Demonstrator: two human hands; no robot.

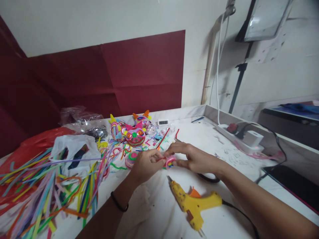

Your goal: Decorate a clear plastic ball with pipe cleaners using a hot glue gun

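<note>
My left hand [149, 164] pinches a red pipe cleaner [160, 159] at the middle of the table. Against it, the fingers of my right hand [188, 157] are closed on a small pink coiled piece [170, 161] with blue and yellow strands inside. The two hands nearly touch. Partly behind my left hand lies a pink and green coiled piece [131, 159]. Under my right hand are scissors, with a black handle [209, 178] showing. A yellow glue gun [191, 204] rests in front of my hands, its nozzle pointing away from me.
Many coloured pipe cleaners [52, 196] spread over the left side. Colourful animal heads [135, 136] sit at the back, near a small digital display [163, 122]. A white plastic bag [72, 147] lies to the left. A power strip [240, 139] runs along the right edge.
</note>
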